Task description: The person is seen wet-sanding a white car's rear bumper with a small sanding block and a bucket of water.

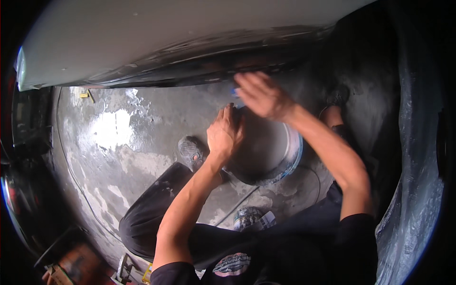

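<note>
A round bucket point(268, 147) of greyish liquid stands on the floor between my legs, its outside stained blue and white. My left hand point(225, 133) is at its left rim with fingers bent and close together; it seems to grip the edge, though the fingertips are partly hidden. Over the far rim, my right hand point(264, 97) is blurred by motion, its fingers stretched toward the dark lower panel point(199, 71). A small blue thing point(235, 92) shows at the edge of those fingers; its kind is hidden by the hand.
A large pale, glossy body panel point(156, 33) spans the top. Clear plastic sheeting point(418, 156) hangs at right. The concrete floor point(128, 175) is wet, with a thin cable point(76, 175) along the left. Orange and yellow items point(78, 266) lie at lower left; a small yellow thing point(84, 95) lies farther away.
</note>
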Tool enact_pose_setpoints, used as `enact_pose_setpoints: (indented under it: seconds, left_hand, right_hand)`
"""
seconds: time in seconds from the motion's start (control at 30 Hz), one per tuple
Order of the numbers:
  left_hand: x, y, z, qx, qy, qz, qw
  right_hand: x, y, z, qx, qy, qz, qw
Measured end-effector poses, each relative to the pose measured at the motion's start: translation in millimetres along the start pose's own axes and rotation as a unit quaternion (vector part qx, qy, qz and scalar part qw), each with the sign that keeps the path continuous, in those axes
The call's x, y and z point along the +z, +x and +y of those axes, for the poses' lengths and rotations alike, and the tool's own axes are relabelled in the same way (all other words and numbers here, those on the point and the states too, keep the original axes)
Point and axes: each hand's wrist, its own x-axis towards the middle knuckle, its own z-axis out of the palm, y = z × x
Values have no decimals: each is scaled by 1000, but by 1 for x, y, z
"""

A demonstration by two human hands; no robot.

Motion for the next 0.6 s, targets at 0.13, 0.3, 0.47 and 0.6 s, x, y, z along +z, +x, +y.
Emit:
enact_pose_setpoints:
  seconds: [0.13, 0.3, 0.47, 0.6]
  left_hand:
    - [3, -1, -15, -9, 4, -40, 999]
    - [1, -6, -11, 19, -10, 9, 1000]
    - [-4, 1, -10, -23, 15, -80, 996]
    - [0, -3, -16, 25, 18, -3, 1000]
  right_hand:
    - [9, 20, -5, -18, 49, -6, 999]
    - [-5, -16, 9, 16, 34, -7, 999]
    - [20, 27, -19, 10, 44, -13, 999]
    - [-12, -28, 22, 22, 29, -3, 999]
